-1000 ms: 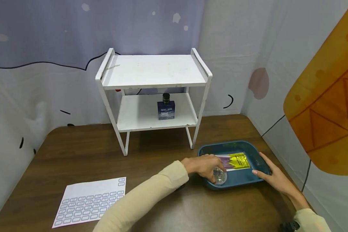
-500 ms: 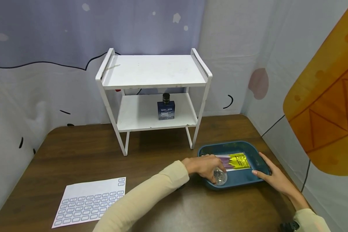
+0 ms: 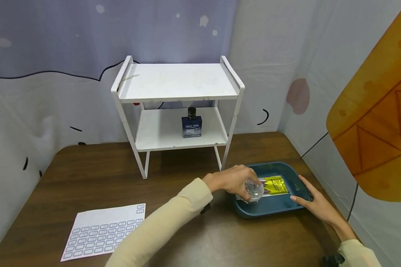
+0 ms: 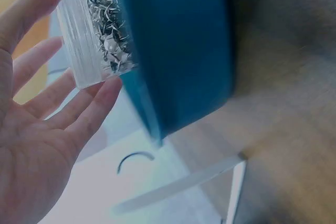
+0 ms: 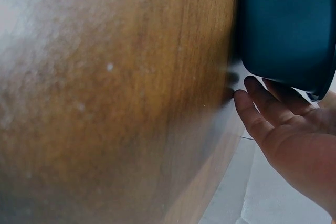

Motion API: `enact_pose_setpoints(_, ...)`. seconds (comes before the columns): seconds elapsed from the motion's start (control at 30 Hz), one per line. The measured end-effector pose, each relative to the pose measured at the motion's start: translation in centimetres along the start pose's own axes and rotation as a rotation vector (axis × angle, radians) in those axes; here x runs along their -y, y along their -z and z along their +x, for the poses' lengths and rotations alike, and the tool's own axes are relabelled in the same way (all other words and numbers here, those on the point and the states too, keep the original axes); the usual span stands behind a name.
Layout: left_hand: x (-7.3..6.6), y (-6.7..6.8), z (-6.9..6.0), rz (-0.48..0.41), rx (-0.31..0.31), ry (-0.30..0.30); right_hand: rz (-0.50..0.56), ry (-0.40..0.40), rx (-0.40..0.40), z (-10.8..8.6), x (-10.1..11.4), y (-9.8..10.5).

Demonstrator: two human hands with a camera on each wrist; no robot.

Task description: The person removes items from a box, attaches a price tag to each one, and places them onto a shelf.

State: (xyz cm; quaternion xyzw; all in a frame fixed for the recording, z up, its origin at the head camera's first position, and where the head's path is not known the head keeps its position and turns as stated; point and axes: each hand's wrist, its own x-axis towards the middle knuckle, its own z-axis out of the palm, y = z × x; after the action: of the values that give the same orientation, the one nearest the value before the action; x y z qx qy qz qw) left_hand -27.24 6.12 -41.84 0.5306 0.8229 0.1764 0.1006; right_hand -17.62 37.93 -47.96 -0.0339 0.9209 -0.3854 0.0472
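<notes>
My left hand (image 3: 232, 181) holds a clear round tub of thumbtacks (image 3: 255, 191) between thumb and fingers, at the left end of the blue tray (image 3: 270, 212). In the left wrist view, silver tacks show through the wall of the tub (image 4: 107, 30), beside the tray's rim. Inside the tray lies a packet (image 3: 276, 184) with a yellow end and purple sticks, partly hidden by the tub and hand. My right hand (image 3: 320, 207) holds the tray's right end, thumb at the rim. The right wrist view shows its fingers (image 5: 273, 109) against the outer wall.
A white two-tier rack (image 3: 178, 82) stands at the back of the brown table (image 3: 200, 237). On its lower shelf is a dark blue perfume bottle (image 3: 192, 126). A sheet of printed labels (image 3: 103, 233) lies at front left, partly under the left sleeve.
My left hand has lifted the tub of thumbtacks slightly, up and back from its place in the tray's left end. The right hand and the tray have stayed put.
</notes>
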Motion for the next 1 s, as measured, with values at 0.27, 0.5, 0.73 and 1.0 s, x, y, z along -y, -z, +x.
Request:
enact_pose_setpoints(0.27,-0.4,3.1,-3.1,-0.036,-0.066,0.028,-0.004,-0.003,-0.004,-0.1,0.0,0.0)
enact_pose_setpoints(0.5,0.0,3.4,-7.5,-0.058,-0.076,0.041,0.0,-0.005,0.004,-0.1,0.0,0.0)
enact_pose_setpoints(0.73,1.3,1.6,-12.1,-0.065,-0.053,0.089,-0.021,-0.013,0.009,0.0,-0.1,-0.1)
enact_pose_setpoints(1.0,2.7,0.0,-15.7,-0.045,-0.035,0.153,-0.017,-0.01,0.008,-0.1,-0.1,0.0)
